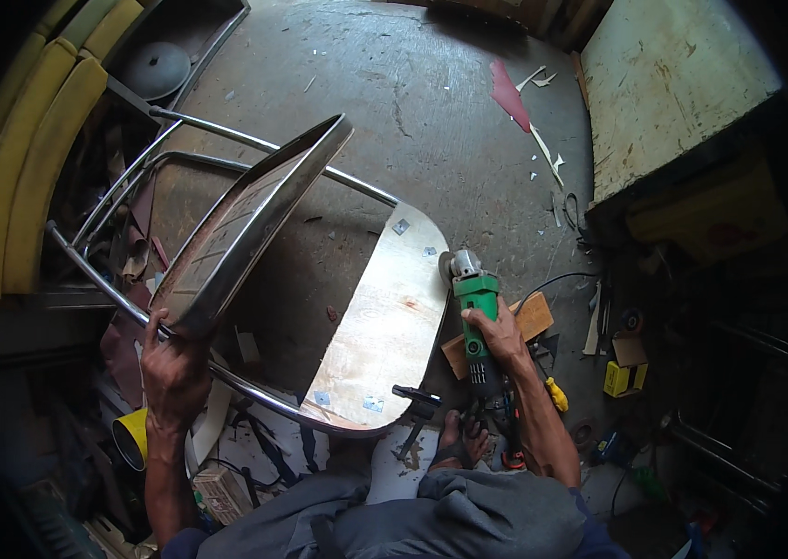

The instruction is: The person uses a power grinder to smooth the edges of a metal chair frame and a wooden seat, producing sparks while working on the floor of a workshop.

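A chair frame (268,402) of shiny metal tube lies on its side before me. Its seat (263,224) stands tilted up on the left, and a pale plywood backrest panel (383,312) with small metal plates near its corners fills the curved end. My left hand (175,373) is closed around the tube by the seat's lower corner. In my right hand (498,333) is a green angle grinder (477,312), gripped by its body. The grinder's disc (447,269) meets the panel's right edge; whether it spins I cannot tell.
A hammer (418,396) rests at the panel's near edge. Wooden blocks (534,317), a yellow-handled tool (557,394) and a small yellow box (626,377) lie to the right. Yellow cushions (54,177) are stacked at left. A pale cabinet (673,93) stands far right; red scraps (508,98) litter the floor.
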Demonstrator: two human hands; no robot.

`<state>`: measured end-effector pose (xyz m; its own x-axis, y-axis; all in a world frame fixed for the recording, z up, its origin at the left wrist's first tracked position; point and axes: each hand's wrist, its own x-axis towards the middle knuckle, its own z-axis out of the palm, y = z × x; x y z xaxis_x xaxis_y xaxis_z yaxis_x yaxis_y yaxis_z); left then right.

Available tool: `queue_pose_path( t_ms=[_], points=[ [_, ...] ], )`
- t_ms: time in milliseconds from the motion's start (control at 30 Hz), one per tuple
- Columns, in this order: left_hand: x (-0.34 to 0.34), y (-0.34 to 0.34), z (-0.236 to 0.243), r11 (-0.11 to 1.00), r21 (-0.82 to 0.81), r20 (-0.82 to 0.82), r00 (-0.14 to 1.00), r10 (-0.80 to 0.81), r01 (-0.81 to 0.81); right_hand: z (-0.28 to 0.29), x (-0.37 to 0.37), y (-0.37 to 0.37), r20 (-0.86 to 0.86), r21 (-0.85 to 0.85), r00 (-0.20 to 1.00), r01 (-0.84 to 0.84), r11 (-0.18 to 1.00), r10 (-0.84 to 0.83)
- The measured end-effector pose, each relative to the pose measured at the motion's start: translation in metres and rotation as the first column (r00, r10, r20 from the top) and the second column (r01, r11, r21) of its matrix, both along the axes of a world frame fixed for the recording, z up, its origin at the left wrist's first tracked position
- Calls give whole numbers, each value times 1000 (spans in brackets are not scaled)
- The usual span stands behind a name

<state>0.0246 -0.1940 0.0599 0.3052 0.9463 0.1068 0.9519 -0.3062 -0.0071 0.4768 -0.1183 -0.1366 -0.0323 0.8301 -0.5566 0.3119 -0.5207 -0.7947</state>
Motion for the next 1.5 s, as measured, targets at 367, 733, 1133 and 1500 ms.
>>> queue_pose_path(
  t_ms=[367,733,1133,1500],
  points=[
    [10,5,8,1000,8,50,999,4,-5,11,-4,30,120,-7,989,-82,997,82],
    [9,2,0,998,61,87,996,13,-18,35,-38,126,319,-21,872,-386,922,372],
    [9,3,6,1000,0,46,999,11,-11,34,-12,115,328,-71,881,-337,939,341],
    [17,7,7,999,34,72,997,16,-19,37,-18,137,233,-81,902,-354,932,363]
  ],
)
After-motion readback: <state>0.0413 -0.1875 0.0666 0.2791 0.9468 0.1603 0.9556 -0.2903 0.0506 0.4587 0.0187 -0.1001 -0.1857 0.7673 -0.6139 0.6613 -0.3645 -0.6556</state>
